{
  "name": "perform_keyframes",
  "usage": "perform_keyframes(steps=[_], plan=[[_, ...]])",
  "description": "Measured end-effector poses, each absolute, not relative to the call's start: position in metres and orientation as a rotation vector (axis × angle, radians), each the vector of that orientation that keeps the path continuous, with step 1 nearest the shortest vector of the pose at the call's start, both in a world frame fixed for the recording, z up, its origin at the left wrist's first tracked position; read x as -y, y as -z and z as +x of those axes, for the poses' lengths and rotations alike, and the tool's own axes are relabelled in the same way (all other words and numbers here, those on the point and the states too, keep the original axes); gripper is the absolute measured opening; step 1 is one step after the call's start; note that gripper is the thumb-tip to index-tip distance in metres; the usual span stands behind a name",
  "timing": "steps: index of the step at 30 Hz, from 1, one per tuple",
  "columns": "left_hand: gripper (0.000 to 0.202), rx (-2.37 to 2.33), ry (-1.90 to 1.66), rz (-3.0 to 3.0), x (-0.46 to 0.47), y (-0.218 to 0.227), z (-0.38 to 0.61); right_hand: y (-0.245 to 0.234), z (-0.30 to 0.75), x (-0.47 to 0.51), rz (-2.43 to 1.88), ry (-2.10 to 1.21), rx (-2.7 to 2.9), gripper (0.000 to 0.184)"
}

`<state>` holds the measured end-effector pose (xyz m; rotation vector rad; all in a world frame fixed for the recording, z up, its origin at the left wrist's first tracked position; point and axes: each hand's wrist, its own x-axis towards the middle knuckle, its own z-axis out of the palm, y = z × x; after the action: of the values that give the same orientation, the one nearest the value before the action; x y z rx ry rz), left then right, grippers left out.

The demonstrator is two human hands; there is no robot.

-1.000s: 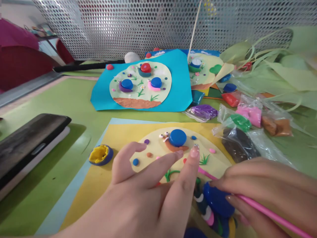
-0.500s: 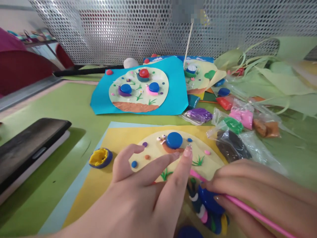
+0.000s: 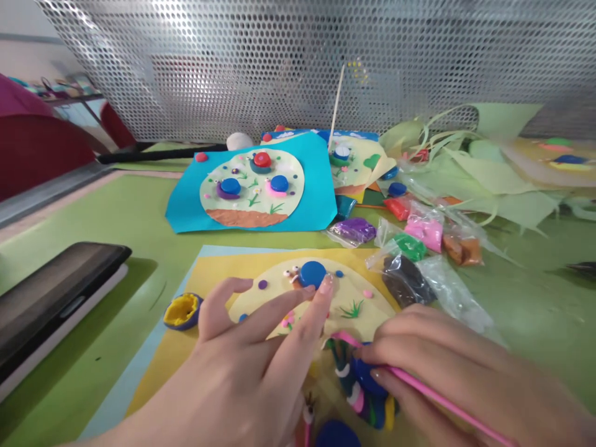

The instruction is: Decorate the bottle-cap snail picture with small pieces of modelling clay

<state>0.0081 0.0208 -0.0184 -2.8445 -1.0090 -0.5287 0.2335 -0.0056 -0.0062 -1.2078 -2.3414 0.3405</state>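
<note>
My left hand (image 3: pixel 246 366) lies over the craft picture (image 3: pixel 153 366) with its fingers spread. Two fingertips rest at the lower edge of a clay snail with a blue bottle-cap shell (image 3: pixel 313 274). In my right hand (image 3: pixel 451 354) a pink modelling tool (image 3: pixel 447 403) is pinched; its flat tip reaches the upper end of a striped clay snail body (image 3: pixel 356 397). Beside that body is a dark blue cap (image 3: pixel 370 375), partly covered by my right fingers. Another blue cap (image 3: pixel 338 434) shows at the bottom edge. Clay grass (image 3: pixel 352 309) and small dots surround the hands.
A yellow-filled cap (image 3: pixel 182 311) sits at the picture's left edge, near a black phone (image 3: pixel 60 292). Behind lies a blue snail picture (image 3: pixel 321 186). Bagged clay, including purple (image 3: pixel 354 231) and black (image 3: pixel 405 282), lies right. A perforated metal panel (image 3: pixel 209 81) stands behind.
The view has shifted, so the far objects sit lower and further left. Both hands keep nearly the same places on the picture, and the pink tool stays in my right hand.
</note>
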Motion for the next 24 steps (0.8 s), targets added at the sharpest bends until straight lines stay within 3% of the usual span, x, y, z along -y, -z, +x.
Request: perform_keyframes(steps=[5, 9, 16, 24], plan=[[0.052, 0.908, 0.521, -2.843, -0.025, 0.013, 0.011, -0.009, 0.246, 0.000, -1.309, -0.280, 2.160, 0.010], [0.055, 1.010, 0.565, -2.844, -0.026, 0.012, 0.015, -0.024, 0.252, 0.000, -1.430, -0.373, 2.042, 0.031], [0.059, 1.052, 0.470, -2.876, -0.026, 0.010, 0.011, -0.030, 0.261, 0.006, -1.878, -0.587, 2.156, 0.036], [0.062, 1.080, 0.581, -2.855, -0.028, 0.006, 0.012, -0.024, 0.268, 0.012, -2.267, -0.947, 2.453, 0.023]])
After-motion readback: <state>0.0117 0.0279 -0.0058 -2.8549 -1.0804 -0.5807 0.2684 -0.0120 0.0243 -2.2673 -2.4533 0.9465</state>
